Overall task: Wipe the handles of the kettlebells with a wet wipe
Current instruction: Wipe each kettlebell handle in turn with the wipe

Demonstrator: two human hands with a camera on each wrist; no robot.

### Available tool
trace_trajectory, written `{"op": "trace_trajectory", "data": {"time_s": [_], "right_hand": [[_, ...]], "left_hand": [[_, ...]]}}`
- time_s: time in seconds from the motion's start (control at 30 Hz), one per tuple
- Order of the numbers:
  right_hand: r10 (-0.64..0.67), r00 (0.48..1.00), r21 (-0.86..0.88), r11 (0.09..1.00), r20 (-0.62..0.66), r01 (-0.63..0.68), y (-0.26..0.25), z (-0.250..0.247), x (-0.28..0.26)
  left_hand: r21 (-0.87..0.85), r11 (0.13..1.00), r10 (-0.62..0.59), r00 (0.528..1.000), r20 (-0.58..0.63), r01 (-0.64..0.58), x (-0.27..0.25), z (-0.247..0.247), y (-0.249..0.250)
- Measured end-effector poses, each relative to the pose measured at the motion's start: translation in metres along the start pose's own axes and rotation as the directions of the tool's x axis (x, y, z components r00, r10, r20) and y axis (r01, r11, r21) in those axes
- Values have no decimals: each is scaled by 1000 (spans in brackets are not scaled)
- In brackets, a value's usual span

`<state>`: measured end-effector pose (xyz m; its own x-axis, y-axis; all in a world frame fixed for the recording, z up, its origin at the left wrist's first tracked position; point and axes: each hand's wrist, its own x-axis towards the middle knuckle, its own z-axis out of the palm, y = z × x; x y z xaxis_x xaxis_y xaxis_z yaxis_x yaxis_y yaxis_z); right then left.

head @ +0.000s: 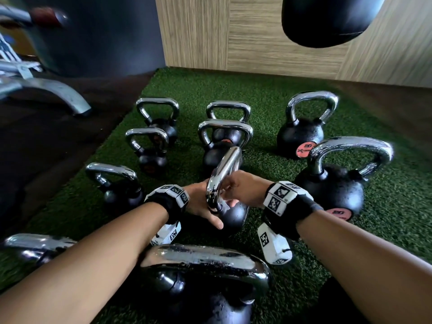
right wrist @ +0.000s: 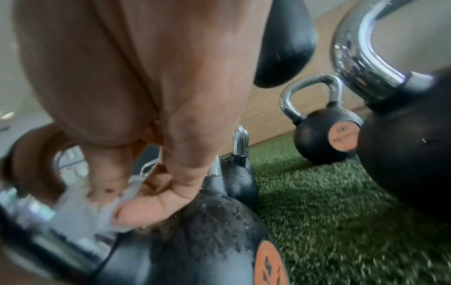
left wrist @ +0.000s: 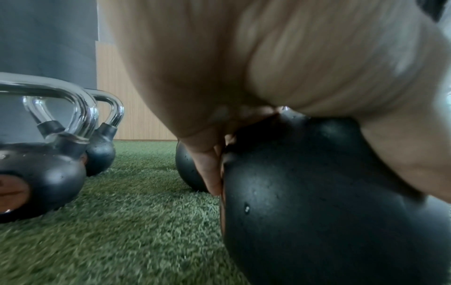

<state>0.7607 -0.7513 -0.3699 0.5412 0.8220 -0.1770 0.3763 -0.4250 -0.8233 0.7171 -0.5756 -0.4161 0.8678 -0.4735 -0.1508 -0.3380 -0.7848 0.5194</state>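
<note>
Green turf point(head: 268, 94) underfoot: right hand point(head: 243, 185) pinches white wet wipe point(right wrist: 97, 208) against black kettlebell's chrome handle point(head: 222, 176); left hand point(head: 201, 206), fingers straight, steadies it.

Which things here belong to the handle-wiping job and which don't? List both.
Job: centre kettlebell, its handle, wipe, left hand, right hand, other kettlebells.

Lying about: punching bag, bench frame, turf.

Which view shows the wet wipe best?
The right wrist view: the wet wipe shows pale and blurred, pinched by the right hand against the handle. Head view hides it behind the hands; left wrist view shows no wipe.
</note>
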Motion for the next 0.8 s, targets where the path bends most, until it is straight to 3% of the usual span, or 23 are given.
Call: {"op": "trace_trajectory", "data": {"time_s": [0.07,0.13,0.27,0.33,0.43,0.57,0.67,0.8], "right_hand": [[0,999,255,967,44,-12,1,3,-4],[-11,997,497,867,72,-26,4,7,-7],[13,1000,735,678,29,-30,9,13,-7],[45,999,830,557,-30,0,14,18,-6],[82,995,909,417,-65,25,21,23,-5],[95,992,921,388,-82,39,22,24,-3],[121,979,936,333,-161,113,19,25,4],[144,972,946,293,-184,136,19,28,9]], "left_hand": [[43,999,34,999,-28,-32,1,3,0],[94,995,43,999,-33,-40,0,4,0],[164,986,-46,999,14,43,0,1,1],[86,996,-18,1000,-9,18,2,-1,6],[-66,998,-28,999,-47,25,3,-2,8],[-4,994,-107,994,-22,107,3,4,-1],[-58,996,-82,989,-121,75,-1,11,-12],[-44,998,-59,990,-129,54,-1,11,-12]]}}
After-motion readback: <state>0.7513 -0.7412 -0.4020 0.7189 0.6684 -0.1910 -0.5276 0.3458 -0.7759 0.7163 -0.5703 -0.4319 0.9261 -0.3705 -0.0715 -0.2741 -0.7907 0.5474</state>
